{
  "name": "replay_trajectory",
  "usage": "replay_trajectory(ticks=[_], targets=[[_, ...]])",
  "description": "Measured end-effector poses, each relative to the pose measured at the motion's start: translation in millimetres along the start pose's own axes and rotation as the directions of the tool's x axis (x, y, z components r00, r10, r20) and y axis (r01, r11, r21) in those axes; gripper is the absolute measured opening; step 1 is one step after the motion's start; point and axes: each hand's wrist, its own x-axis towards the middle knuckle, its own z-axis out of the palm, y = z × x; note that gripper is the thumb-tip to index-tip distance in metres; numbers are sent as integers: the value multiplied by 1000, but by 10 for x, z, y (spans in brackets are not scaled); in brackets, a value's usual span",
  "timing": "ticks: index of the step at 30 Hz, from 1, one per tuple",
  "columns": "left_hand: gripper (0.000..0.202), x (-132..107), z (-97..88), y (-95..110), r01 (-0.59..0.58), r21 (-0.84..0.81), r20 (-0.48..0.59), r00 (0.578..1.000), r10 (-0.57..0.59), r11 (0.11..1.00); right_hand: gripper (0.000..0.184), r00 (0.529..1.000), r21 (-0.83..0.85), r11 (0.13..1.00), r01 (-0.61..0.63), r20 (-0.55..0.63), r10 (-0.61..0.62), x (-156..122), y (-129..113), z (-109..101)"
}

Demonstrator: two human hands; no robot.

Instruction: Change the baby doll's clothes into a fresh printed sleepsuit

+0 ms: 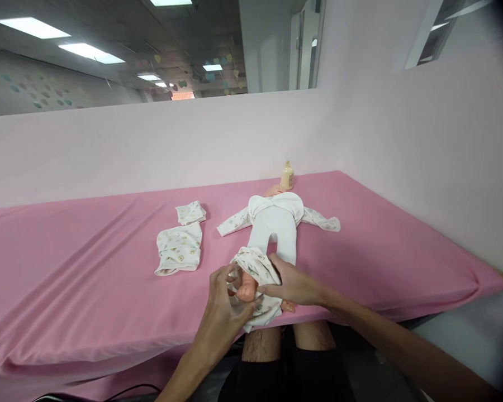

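A baby doll [274, 223] lies on its back on the pink-covered table [88, 268], feet toward me, dressed in white leggings and a printed top. A printed white garment [257, 268] is bunched around its feet at the table's front edge. My left hand [224, 310] is closed on the garment's edge beside the doll's bare foot [246, 289]. From the right side, my right hand [291, 285] pinches the same cloth.
Two folded printed baby garments, a larger one [179, 249] and a small one [190, 212], lie left of the doll. A small cream bottle [287, 176] stands behind the doll's head by the pink wall. My knees show under the table's edge.
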Motion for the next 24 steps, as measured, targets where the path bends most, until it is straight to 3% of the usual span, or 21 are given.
replay_trajectory(ticks=[2,4,8,11,13,14,15,17,18,19,21,24], targets=[[82,-4,81,-71,-122,191,-1,992,125,974,47,995,6,1000,12,99,-13,-49,19,-42],[77,15,124,-116,-210,332,3,975,221,920,48,991,-52,995,82,113,-75,-105,27,-77],[65,116,87,-121,-334,544,19,922,386,770,51,944,-346,895,281,-68,-323,-317,117,-5],[58,205,19,-57,-421,623,167,895,414,660,46,811,-530,817,225,-363,-459,-609,341,288],[54,259,-11,-13,-486,642,288,869,401,592,27,708,-522,843,129,-547,-447,-811,528,580],[51,282,-19,1,-511,650,331,857,396,563,19,682,-477,872,111,-601,-416,-889,610,735],[46,301,-24,8,-526,655,359,848,390,542,14,710,-389,914,113,-612,-349,-939,676,886],[38,325,-25,-2,-538,655,376,841,389,531,14,814,-87,995,55,-573,-95,-936,741,1156],[35,329,-24,-17,-538,647,376,842,387,541,18,853,105,994,7,-519,48,-881,738,1270],[34,328,-22,-36,-532,634,372,846,382,561,24,875,295,955,-27,-455,165,-796,715,1369],[31,317,-20,-80,-513,599,354,858,371,615,37,901,608,793,-37,-324,290,-571,622,1526],[40,294,-24,-127,-486,538,333,873,356,689,50,891,831,555,-26,-233,390,-253,450,1678]])
